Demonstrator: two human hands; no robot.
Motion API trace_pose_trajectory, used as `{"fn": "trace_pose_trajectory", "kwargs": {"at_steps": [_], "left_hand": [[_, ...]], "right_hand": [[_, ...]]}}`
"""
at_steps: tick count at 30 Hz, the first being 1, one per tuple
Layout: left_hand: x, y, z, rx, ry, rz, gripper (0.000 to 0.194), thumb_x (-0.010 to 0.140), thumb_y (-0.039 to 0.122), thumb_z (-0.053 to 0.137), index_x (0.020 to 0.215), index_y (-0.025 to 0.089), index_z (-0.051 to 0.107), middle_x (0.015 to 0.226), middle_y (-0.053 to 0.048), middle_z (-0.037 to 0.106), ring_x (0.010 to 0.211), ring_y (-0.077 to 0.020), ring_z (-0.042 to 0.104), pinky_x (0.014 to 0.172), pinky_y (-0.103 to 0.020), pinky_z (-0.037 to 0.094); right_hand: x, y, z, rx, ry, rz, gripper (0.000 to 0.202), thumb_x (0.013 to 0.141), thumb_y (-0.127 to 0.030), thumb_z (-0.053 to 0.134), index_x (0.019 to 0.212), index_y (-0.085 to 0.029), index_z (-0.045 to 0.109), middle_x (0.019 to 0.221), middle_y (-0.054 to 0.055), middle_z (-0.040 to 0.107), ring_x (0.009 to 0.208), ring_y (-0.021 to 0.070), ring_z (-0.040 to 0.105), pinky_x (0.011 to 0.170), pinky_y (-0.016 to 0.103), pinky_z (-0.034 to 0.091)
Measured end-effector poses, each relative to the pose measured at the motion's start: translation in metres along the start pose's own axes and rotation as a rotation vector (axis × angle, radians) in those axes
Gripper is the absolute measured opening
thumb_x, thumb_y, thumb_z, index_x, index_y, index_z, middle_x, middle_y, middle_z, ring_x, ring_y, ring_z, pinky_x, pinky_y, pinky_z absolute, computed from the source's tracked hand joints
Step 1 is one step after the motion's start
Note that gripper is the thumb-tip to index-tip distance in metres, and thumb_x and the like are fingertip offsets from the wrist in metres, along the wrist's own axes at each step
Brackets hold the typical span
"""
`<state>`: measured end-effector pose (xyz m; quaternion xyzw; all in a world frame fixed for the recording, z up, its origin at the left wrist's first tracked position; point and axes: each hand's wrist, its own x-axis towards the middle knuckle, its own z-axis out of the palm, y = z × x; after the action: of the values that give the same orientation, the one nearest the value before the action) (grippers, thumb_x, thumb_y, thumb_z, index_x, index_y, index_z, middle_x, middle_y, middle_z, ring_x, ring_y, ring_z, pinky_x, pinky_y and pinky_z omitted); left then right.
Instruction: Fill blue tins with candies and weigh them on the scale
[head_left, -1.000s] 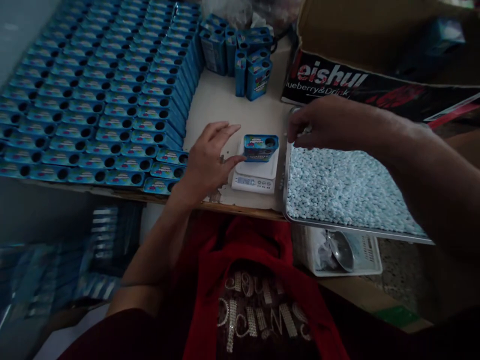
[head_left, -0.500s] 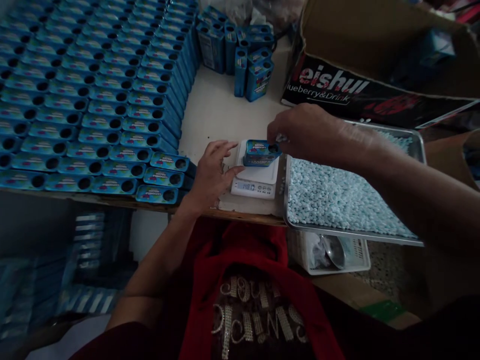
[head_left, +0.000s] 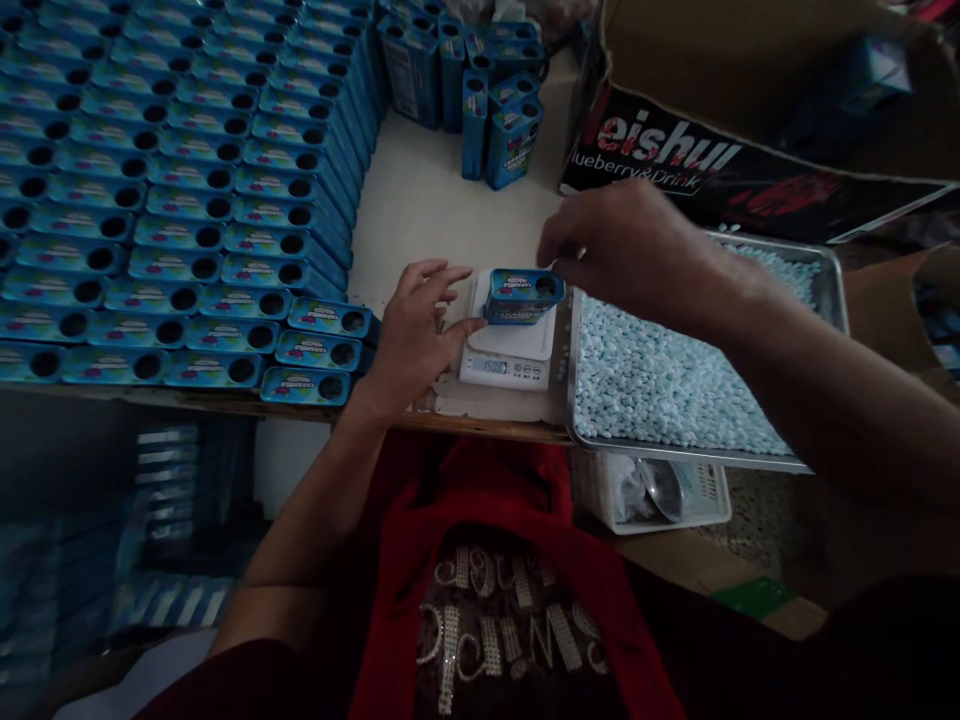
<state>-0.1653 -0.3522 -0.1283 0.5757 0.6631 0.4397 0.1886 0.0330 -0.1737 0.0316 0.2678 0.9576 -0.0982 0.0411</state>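
A blue tin (head_left: 523, 296) with a round hole in its top stands on a small white kitchen scale (head_left: 506, 372), whose display is lit. My left hand (head_left: 420, 335) is open beside the scale, fingers spread, the thumb close to the tin's lower left edge. Whether the thumb touches it I cannot tell. Just above and right of the tin, my right hand (head_left: 626, 240) is closed with its fingertips pinched. A bit of white candy shows between the fingers. Under my right forearm lies a metal tray (head_left: 690, 459) full of small pale-blue candies (head_left: 660, 385).
Tight rows of blue tins (head_left: 187, 230) cover the table's left side, and several more tins (head_left: 514, 140) stand at the back. A black printed cardboard box (head_left: 675, 150) stands behind the tray. Below the tray is a white basket (head_left: 709, 508) with a metal scoop (head_left: 664, 490).
My right hand has lifted slightly away from the tin's hole, uncovering its top. The digits on the scale have changed. The whole view has shifted a little; my left hand stays by the scale.
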Motion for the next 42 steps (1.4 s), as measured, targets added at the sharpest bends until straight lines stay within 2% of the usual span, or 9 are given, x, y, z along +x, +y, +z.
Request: {"fn": "trace_pose_trajectory", "kwargs": {"at_steps": [3,5,9,12,16,21,28,34,42], "left_hand": [[-0.001,0.002,-0.006,-0.015,0.047,0.021,0.057,0.101,0.038,0.093,0.154,0.030,0.072,0.160,-0.014,0.064,0.121,-0.0271,0.081,0.101,-0.040,0.073],[-0.001,0.006,-0.008,-0.016,0.068,0.031,0.056,0.103,0.041,0.091,0.154,0.031,0.071,0.159,-0.013,0.066,0.123,-0.0285,0.081,0.101,-0.041,0.073],[0.004,0.020,-0.007,0.014,0.070,0.046,0.053,0.108,0.046,0.085,0.157,0.033,0.068,0.161,-0.012,0.066,0.129,-0.0317,0.079,0.104,-0.045,0.072],[0.009,0.035,-0.007,0.072,0.052,0.073,0.055,0.108,0.045,0.084,0.159,0.033,0.066,0.162,-0.012,0.066,0.131,-0.0320,0.077,0.108,-0.045,0.070],[0.012,0.056,-0.022,0.199,-0.006,0.133,0.058,0.106,0.042,0.086,0.159,0.031,0.067,0.160,-0.012,0.069,0.133,-0.0331,0.075,0.119,-0.049,0.064],[0.018,0.068,-0.053,0.355,-0.107,0.170,0.061,0.103,0.041,0.088,0.159,0.029,0.069,0.155,-0.012,0.073,0.140,-0.0361,0.072,0.125,-0.051,0.059],[0.045,0.070,-0.056,0.454,-0.282,0.119,0.059,0.103,0.043,0.084,0.158,0.024,0.072,0.151,-0.015,0.075,0.137,-0.0380,0.073,0.123,-0.053,0.056],[0.059,0.066,-0.048,0.482,-0.386,0.156,0.067,0.106,0.063,0.074,0.159,0.022,0.072,0.154,-0.017,0.076,0.137,-0.0375,0.071,0.120,-0.048,0.056],[0.065,0.053,-0.065,0.579,-0.454,0.131,0.070,0.109,0.064,0.060,0.163,0.021,0.068,0.157,-0.015,0.074,0.141,-0.0388,0.071,0.122,-0.049,0.053]], "right_hand": [[-0.038,0.031,0.011,-0.176,0.005,0.198,0.029,0.099,-0.017,0.065,0.110,-0.028,0.089,0.111,0.011,0.089,0.106,0.0373,0.081,0.097,0.053,0.060],[-0.074,0.060,0.040,-0.203,-0.200,0.320,0.029,0.097,-0.027,0.073,0.121,-0.026,0.089,0.108,0.010,0.089,0.098,0.0347,0.081,0.083,0.046,0.059],[-0.135,0.102,0.111,-0.184,-0.155,0.212,0.044,0.092,-0.036,0.082,0.134,-0.022,0.084,0.126,0.016,0.085,0.114,0.0362,0.077,0.088,0.042,0.059],[-0.143,0.109,0.128,-0.086,-0.125,0.220,0.032,0.093,-0.032,0.076,0.122,-0.022,0.084,0.119,0.014,0.083,0.103,0.0326,0.078,0.083,0.040,0.056],[-0.128,0.116,0.107,0.198,-0.144,0.362,0.018,0.088,-0.034,0.080,0.102,-0.024,0.083,0.084,0.005,0.077,0.077,0.0248,0.072,0.076,0.038,0.050],[-0.120,0.134,0.104,0.734,-0.117,0.575,0.038,0.070,-0.053,0.096,0.082,-0.025,0.073,0.062,0.000,0.065,0.057,0.0176,0.056,0.060,0.035,0.046],[-0.103,0.114,0.092,1.025,0.040,0.454,0.047,0.065,-0.056,0.105,0.072,-0.027,0.069,0.055,-0.003,0.063,0.049,0.0130,0.055,0.050,0.029,0.043],[-0.052,0.061,0.041,0.930,0.008,0.137,0.041,0.072,-0.045,0.107,0.077,-0.023,0.073,0.055,-0.003,0.068,0.047,0.0124,0.060,0.047,0.025,0.046],[-0.001,0.018,0.010,0.262,-0.007,0.020,0.017,0.078,-0.007,0.089,0.090,-0.019,0.091,0.061,-0.003,0.068,0.063,0.0153,0.065,0.063,0.030,0.046]]}}
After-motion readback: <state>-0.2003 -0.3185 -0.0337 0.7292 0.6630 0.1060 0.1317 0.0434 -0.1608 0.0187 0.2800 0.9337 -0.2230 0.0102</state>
